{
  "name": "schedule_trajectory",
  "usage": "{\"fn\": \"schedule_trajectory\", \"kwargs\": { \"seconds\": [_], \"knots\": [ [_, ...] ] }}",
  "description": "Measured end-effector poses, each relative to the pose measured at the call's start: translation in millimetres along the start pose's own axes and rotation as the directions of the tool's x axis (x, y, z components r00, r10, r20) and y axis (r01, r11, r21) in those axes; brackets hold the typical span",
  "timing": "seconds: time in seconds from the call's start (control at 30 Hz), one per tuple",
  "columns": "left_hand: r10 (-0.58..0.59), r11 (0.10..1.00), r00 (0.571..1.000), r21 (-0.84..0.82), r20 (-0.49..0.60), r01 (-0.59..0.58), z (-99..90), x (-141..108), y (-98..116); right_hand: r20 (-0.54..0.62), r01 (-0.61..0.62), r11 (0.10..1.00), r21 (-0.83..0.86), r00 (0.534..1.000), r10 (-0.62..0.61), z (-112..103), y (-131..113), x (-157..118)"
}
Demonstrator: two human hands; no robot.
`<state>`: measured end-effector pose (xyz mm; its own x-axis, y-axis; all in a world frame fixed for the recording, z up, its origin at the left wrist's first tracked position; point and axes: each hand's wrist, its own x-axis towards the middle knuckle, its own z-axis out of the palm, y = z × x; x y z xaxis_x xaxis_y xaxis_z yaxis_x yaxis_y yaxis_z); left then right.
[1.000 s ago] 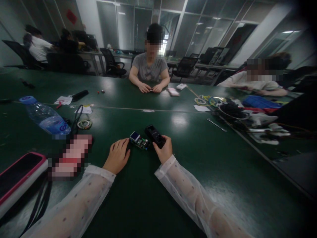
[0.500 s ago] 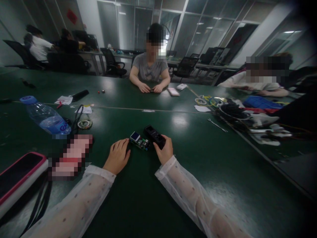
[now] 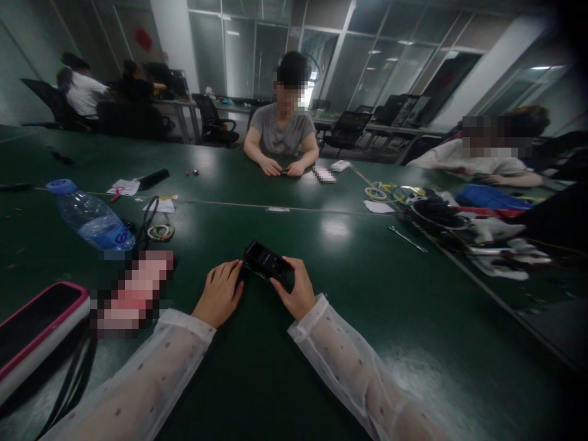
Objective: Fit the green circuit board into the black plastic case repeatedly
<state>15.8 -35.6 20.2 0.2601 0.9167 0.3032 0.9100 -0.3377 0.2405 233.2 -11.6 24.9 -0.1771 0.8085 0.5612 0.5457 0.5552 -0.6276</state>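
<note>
My right hand (image 3: 296, 288) grips a black plastic casing (image 3: 269, 258) between thumb and fingers at its right end. A rectangular window opening shows near the casing's far left end. The casing lies over a small circuit board, which is almost wholly hidden beneath it; whether the two are joined I cannot tell. To the left, my left hand (image 3: 219, 295) rests on the table with fingers extended and the thumb apart. Its fingertips are at the left end of the board and casing; contact there is unclear.
On the green table (image 3: 257, 367), a water bottle (image 3: 92, 214), a blurred pinkish item (image 3: 138, 288) and a pink-rimmed device (image 3: 41, 324) lie left. A wrench (image 3: 407, 239) and a pile of cables and parts (image 3: 463, 226) are right. A person (image 3: 282, 135) sits opposite.
My right hand has moved the black casing left, from beside the circuit board to on top of it, covering its screen. My left hand has stayed nearly in place.
</note>
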Motion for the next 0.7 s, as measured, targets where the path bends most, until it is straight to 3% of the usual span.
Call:
{"fn": "schedule_trajectory", "kwargs": {
  "seconds": [0.23,0.7],
  "knots": [
    [-0.008,1.000,1.000,0.021,0.007,0.008,0.5,0.1,0.2,0.068,-0.057,0.998,0.033,0.996,0.054,2.3,6.0,0.1],
    [-0.004,1.000,1.000,0.021,0.000,0.004,1.9,0.1,-1.2,0.181,-0.046,0.999,-0.025,0.982,0.050,1.7,7.9,0.3]
  ]
}}
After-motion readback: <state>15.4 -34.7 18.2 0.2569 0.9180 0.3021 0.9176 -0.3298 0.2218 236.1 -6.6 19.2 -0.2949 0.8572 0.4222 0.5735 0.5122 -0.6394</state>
